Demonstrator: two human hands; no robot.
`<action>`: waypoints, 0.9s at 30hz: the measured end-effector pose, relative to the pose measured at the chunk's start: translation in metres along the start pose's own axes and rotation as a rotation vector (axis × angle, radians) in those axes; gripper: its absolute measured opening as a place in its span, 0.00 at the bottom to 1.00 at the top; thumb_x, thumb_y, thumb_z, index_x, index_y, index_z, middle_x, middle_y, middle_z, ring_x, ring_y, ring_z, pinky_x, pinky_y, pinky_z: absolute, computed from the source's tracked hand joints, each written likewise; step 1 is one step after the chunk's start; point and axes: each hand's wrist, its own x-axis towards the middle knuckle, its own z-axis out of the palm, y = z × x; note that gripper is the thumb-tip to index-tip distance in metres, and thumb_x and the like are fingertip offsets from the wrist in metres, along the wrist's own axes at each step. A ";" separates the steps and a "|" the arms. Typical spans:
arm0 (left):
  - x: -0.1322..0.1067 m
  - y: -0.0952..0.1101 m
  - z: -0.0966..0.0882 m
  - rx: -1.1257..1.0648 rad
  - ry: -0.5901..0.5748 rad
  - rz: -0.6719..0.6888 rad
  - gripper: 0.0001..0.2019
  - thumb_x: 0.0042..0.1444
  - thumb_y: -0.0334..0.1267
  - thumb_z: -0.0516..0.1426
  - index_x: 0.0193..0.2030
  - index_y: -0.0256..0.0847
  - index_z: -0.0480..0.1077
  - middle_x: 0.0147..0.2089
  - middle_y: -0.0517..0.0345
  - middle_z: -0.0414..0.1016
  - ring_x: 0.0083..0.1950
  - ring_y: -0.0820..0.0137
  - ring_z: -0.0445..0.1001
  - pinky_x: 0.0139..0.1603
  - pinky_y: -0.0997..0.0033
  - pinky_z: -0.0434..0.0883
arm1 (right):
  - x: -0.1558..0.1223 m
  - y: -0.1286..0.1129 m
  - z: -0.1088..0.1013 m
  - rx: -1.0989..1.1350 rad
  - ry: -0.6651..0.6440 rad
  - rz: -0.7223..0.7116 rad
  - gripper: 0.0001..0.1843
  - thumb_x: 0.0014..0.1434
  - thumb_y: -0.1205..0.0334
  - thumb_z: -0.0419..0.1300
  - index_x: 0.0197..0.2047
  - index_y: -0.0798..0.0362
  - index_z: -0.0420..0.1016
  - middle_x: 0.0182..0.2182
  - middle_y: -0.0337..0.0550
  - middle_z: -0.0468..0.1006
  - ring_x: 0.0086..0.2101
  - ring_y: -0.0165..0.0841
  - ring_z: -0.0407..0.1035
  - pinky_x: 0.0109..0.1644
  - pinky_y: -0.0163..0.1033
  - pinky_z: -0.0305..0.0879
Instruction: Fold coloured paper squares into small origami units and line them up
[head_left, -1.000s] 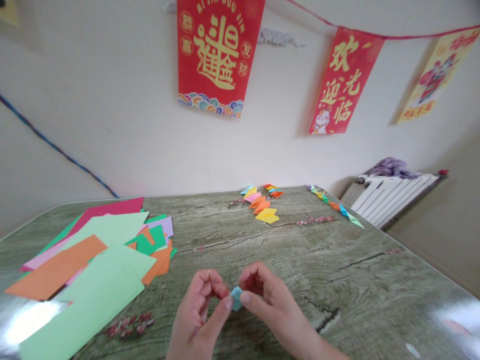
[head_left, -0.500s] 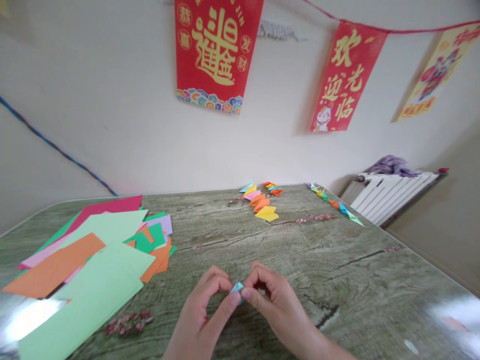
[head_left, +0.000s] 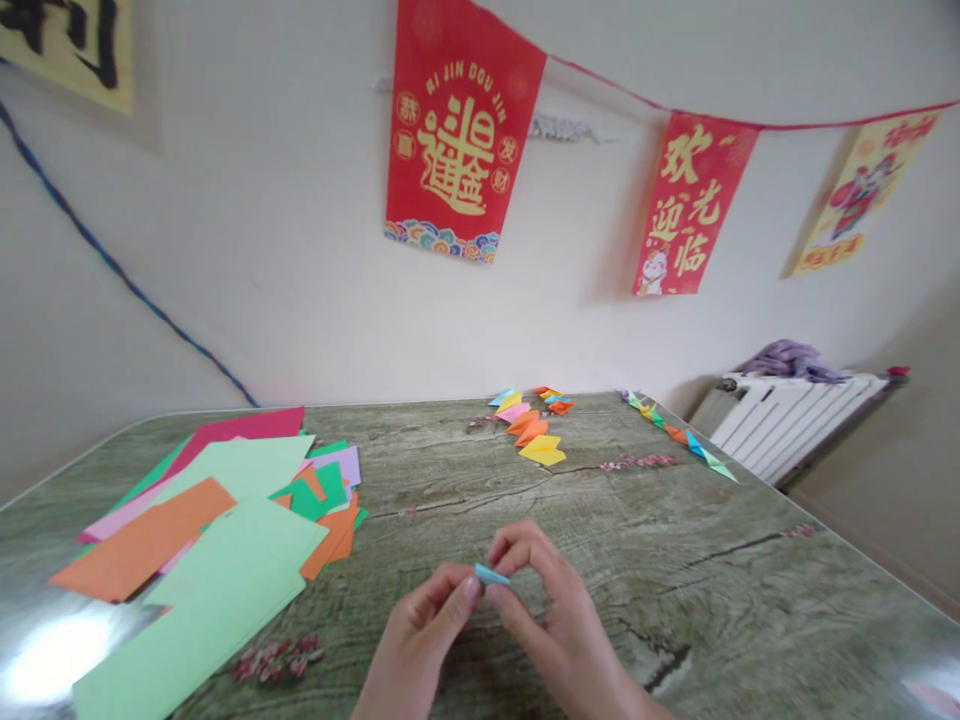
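Observation:
Both hands meet over the near middle of the table around a small piece of folded light-blue paper (head_left: 492,575). My left hand (head_left: 429,625) pinches its left end between thumb and curled index finger. At the other end, my right hand (head_left: 551,610) has its thumb against the lower edge and its bent fingers just above, also closed on the paper. The strip lies roughly level, and its left part is hidden behind my left thumb.
To the left lies a pile of coloured paper sheets (head_left: 217,600). Folded paper planes (head_left: 541,451) stand in a row at the back, with a line of small folded pieces (head_left: 677,435) farther right. A white radiator (head_left: 795,412) is beyond the table's right edge.
The blue paper has turned from a pointed, upright look to a flatter strip. My right fingers have risen and opened slightly around it. The view has tilted up and shifted left.

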 end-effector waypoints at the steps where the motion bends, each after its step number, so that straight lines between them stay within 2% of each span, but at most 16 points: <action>1: -0.001 0.002 0.000 0.006 0.003 -0.012 0.18 0.52 0.57 0.62 0.35 0.43 0.78 0.32 0.61 0.75 0.36 0.67 0.67 0.38 0.72 0.65 | 0.002 -0.002 -0.003 -0.086 -0.007 -0.060 0.05 0.60 0.68 0.57 0.34 0.50 0.64 0.37 0.41 0.71 0.39 0.34 0.67 0.43 0.37 0.62; 3: -0.003 0.005 0.000 0.058 0.024 -0.006 0.21 0.52 0.59 0.60 0.39 0.44 0.79 0.33 0.60 0.77 0.36 0.66 0.69 0.37 0.72 0.65 | 0.006 -0.002 -0.006 -0.337 -0.044 -0.209 0.08 0.57 0.73 0.56 0.34 0.50 0.65 0.37 0.42 0.73 0.38 0.35 0.67 0.42 0.39 0.62; 6: -0.003 0.006 -0.004 0.135 0.010 0.050 0.20 0.55 0.58 0.58 0.36 0.44 0.80 0.31 0.60 0.77 0.36 0.66 0.69 0.41 0.71 0.67 | 0.007 0.000 -0.003 -0.682 -0.079 -0.453 0.11 0.52 0.77 0.54 0.34 0.51 0.66 0.35 0.44 0.75 0.35 0.37 0.65 0.41 0.42 0.60; 9: 0.004 0.002 -0.013 0.065 -0.026 0.053 0.17 0.52 0.55 0.62 0.36 0.43 0.80 0.33 0.60 0.78 0.37 0.66 0.70 0.47 0.70 0.67 | 0.005 0.000 0.005 -0.739 -0.051 -0.553 0.09 0.54 0.74 0.54 0.38 0.52 0.69 0.37 0.46 0.75 0.36 0.39 0.66 0.42 0.44 0.61; 13: 0.012 -0.004 -0.026 0.008 0.080 -0.038 0.19 0.47 0.57 0.64 0.30 0.40 0.78 0.26 0.62 0.73 0.31 0.69 0.66 0.34 0.74 0.65 | 0.006 0.001 0.004 -0.497 -0.143 -0.439 0.14 0.57 0.73 0.55 0.46 0.51 0.70 0.43 0.47 0.72 0.42 0.37 0.67 0.46 0.41 0.65; 16: 0.011 -0.001 -0.029 0.056 0.079 -0.066 0.21 0.48 0.58 0.62 0.24 0.39 0.74 0.21 0.64 0.66 0.26 0.72 0.62 0.28 0.75 0.61 | 0.007 0.008 -0.002 -0.292 -0.227 -0.314 0.17 0.60 0.77 0.52 0.48 0.49 0.71 0.41 0.44 0.71 0.42 0.33 0.68 0.45 0.35 0.66; 21: 0.005 0.005 -0.022 0.078 -0.014 -0.101 0.20 0.51 0.56 0.59 0.25 0.39 0.72 0.21 0.64 0.69 0.25 0.72 0.65 0.28 0.74 0.64 | 0.005 0.020 0.001 -0.144 -0.353 -0.228 0.12 0.63 0.73 0.56 0.46 0.48 0.73 0.36 0.40 0.76 0.37 0.31 0.69 0.42 0.34 0.66; 24: 0.004 0.006 -0.020 0.089 -0.050 -0.120 0.17 0.54 0.52 0.58 0.25 0.39 0.73 0.22 0.64 0.70 0.26 0.73 0.66 0.29 0.75 0.65 | 0.003 0.021 0.004 -0.094 -0.333 -0.187 0.08 0.63 0.70 0.59 0.44 0.49 0.75 0.35 0.41 0.76 0.36 0.31 0.70 0.41 0.33 0.66; 27: 0.003 0.006 -0.021 0.091 -0.059 -0.127 0.16 0.55 0.49 0.57 0.26 0.39 0.74 0.22 0.64 0.71 0.26 0.73 0.67 0.29 0.75 0.65 | 0.001 0.020 0.003 -0.063 -0.311 -0.146 0.08 0.63 0.69 0.61 0.45 0.49 0.76 0.37 0.42 0.76 0.37 0.30 0.72 0.42 0.33 0.66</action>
